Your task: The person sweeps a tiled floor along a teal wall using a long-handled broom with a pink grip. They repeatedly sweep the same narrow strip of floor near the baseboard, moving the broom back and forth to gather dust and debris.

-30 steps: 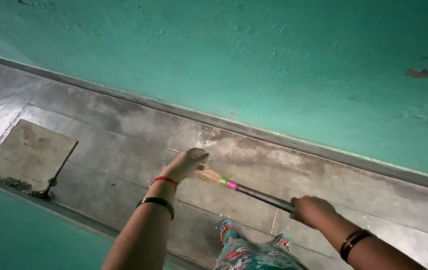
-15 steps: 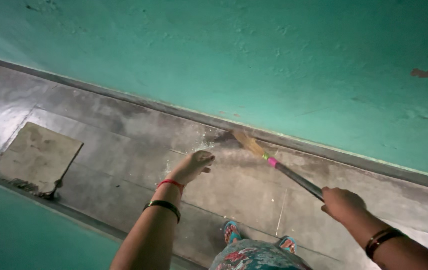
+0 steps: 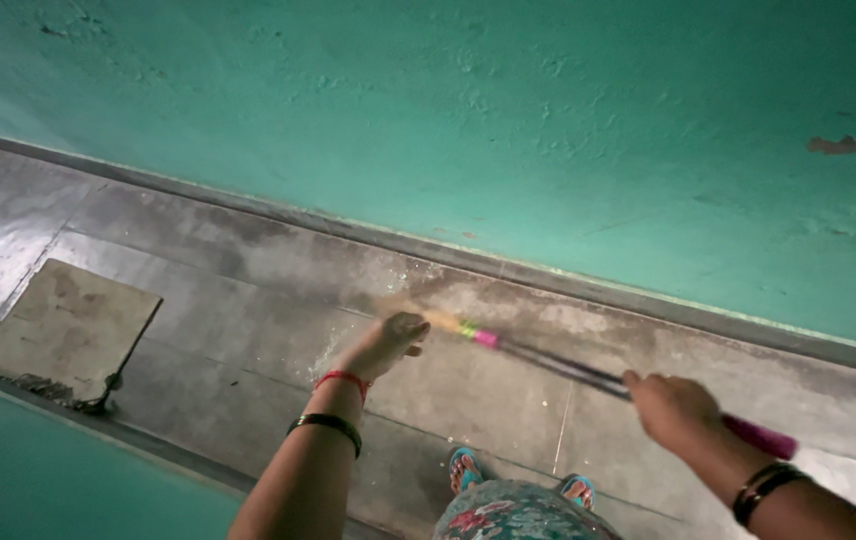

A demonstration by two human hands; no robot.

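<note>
Here, right hand [image 3: 673, 405] gripping broom [image 3: 548, 360]

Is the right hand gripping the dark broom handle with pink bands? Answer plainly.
Yes: the right hand is closed around the dark broom handle with pink bands, while the left hand reaches out empty.

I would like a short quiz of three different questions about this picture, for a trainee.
1. True or false: the right hand grips the broom by its handle.
2. Which colour is the wall? A red, B green, C white.
3. Fill in: a flat square slab lies on the grey ____.

Key: 1 true. 2 B. 3 floor. Note: the left hand is by the blurred bristle end; whether it holds anything cannot be told.
</note>
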